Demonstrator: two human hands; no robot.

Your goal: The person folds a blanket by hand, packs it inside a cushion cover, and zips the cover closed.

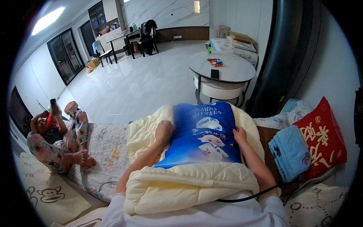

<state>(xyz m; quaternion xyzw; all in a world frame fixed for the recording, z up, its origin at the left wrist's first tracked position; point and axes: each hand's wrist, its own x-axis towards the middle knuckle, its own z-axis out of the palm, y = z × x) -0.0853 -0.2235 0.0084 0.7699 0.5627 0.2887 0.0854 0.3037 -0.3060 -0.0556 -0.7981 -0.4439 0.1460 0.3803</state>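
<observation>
A blue printed bag (202,132) with white writing and a cartoon figure lies over a cream padded quilt (193,181). The quilt's near end is folded over the bag's lower part, close to my body. At the bag's left edge rests my left hand (165,131), its fingers curled in against the quilt and bag; what they hold is hidden. My right hand (239,134) pinches the right edge of the bag, its thumb and fingers together.
A round table (230,77) with a phone and markers stands beyond. To the right are a folded blue towel (290,151) and red cushion (321,140). Another person (56,132) reclines at the left, bare feet near the quilt. A black cable crosses my right arm.
</observation>
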